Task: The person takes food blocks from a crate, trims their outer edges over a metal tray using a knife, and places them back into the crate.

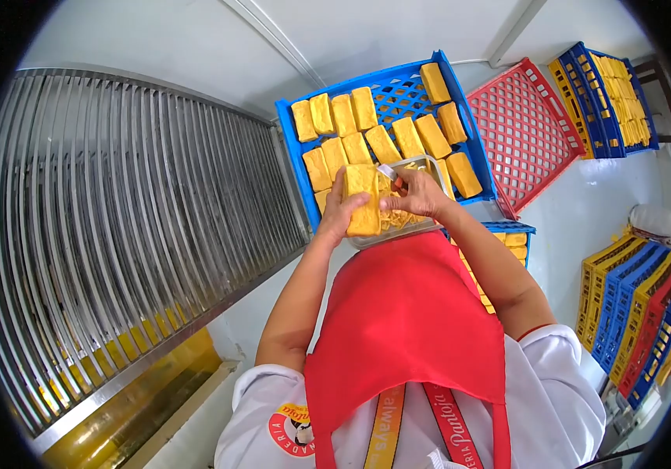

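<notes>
My left hand (341, 213) is wrapped around a yellow rectangular block (363, 199), which looks like a loaf or a piece of cheese. Just right of the block, my right hand (421, 193) grips a small bladed tool (387, 171) with an orange part. Most of its handle is hidden by the fingers. Below both hands is a clear plastic container (439, 173) holding yellow shavings (399, 220). Beyond it, a blue crate (398, 76) contains many similar yellow blocks (407, 137) in rows.
A slatted metal rack (140, 211) fills the left side. A red crate (524, 129) lies right of the blue one. More filled crates (609, 98) stand at the far right, above a stack of coloured crates (632, 305). Another blue crate (517, 227) sits under my right arm.
</notes>
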The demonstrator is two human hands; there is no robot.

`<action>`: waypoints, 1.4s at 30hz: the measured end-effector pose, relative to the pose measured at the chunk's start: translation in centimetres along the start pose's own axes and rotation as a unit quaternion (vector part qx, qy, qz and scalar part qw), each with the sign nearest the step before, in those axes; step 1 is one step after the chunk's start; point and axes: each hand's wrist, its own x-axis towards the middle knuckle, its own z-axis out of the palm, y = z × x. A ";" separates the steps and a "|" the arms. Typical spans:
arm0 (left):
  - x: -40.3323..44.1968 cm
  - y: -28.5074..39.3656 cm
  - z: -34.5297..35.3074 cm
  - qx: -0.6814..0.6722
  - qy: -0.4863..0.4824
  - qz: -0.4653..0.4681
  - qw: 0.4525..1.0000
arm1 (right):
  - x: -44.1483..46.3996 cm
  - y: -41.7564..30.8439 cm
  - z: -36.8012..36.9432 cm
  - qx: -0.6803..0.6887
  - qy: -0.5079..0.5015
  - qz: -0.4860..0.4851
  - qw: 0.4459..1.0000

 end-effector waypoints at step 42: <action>-4.0 2.0 -1.9 0.418 0.060 0.354 0.834 | -1.5 3.0 2.3 0.253 -0.178 0.165 0.936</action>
